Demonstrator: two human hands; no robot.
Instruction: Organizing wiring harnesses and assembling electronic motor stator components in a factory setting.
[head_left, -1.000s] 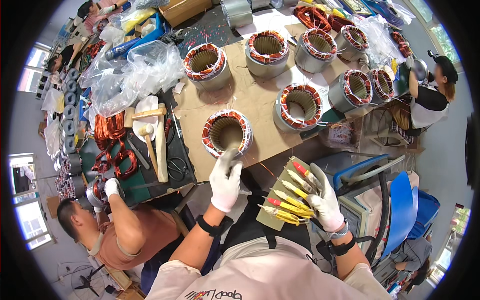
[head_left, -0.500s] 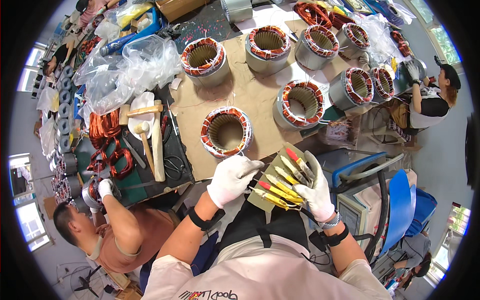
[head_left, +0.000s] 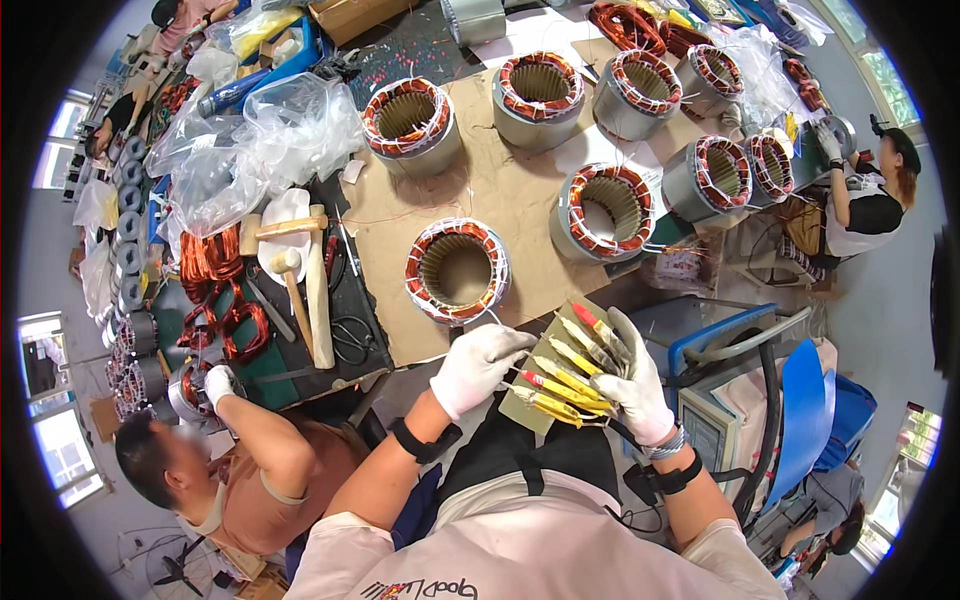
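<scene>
My right hand (head_left: pixel 640 388), in a white glove, is closed round a tan card (head_left: pixel 527 411) carrying several yellow and red sleeved leads (head_left: pixel 562 378), side by side, with thin ends pointing left. Also gloved in white, my left hand (head_left: pixel 480 368) has its fingers drawn together at the card's left edge, close to the lead ends. Whatever sits between those fingertips is too small to make out. Just beyond my left hand, a stator (head_left: pixel 457 272) with copper windings and white lacing stands on the brown cardboard (head_left: pixel 380 290).
More wound stators (head_left: pixel 605 210) stand across the table. Wooden mallets (head_left: pixel 318 290), copper coils (head_left: pixel 240 325) and clear plastic bags (head_left: pixel 290 125) lie at left. A co-worker (head_left: pixel 260 460) handles a stator at lower left. A blue-edged chair (head_left: pixel 720 330) is at right.
My left hand has shifted slightly right and down, staying by the card. The card and leads, in my right hand, have moved slightly. The co-worker at lower left has shifted right.
</scene>
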